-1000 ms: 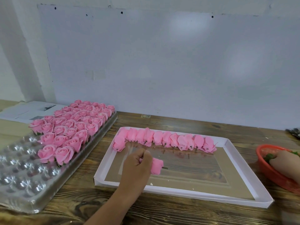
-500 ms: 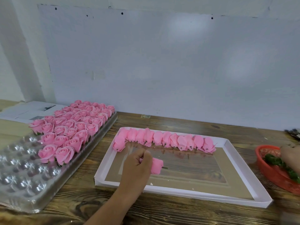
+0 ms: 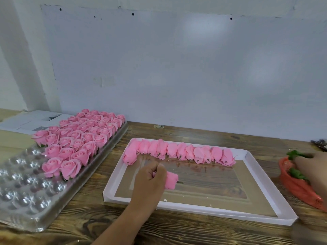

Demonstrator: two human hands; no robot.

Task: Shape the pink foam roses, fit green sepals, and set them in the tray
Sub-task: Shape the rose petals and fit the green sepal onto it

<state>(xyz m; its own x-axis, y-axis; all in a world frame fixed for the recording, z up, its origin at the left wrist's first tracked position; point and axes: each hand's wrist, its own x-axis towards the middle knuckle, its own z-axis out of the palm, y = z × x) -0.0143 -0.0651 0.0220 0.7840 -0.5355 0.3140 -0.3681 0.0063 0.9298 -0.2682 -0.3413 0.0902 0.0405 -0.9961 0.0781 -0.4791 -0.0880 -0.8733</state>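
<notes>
**One bud held, a sepal being fetched**

One unshaped rose (image 3: pixel 171 180) sits in the curled fingers of the left hand (image 3: pixel 150 183), low over the white cardboard tray (image 3: pixel 290 213). The right hand (image 3: pixel 314 171) has moved from deep in the red basket (image 3: pixel 297 187) to its top, fingers on a green sepal (image 3: pixel 293 153); whether they pinch it I cannot tell. Fitting likely comes next. Bare tray floor lies ahead of the bud; the clear cell tray (image 3: pixel 23 197) has empty near cells, well apart on the left.
</notes>
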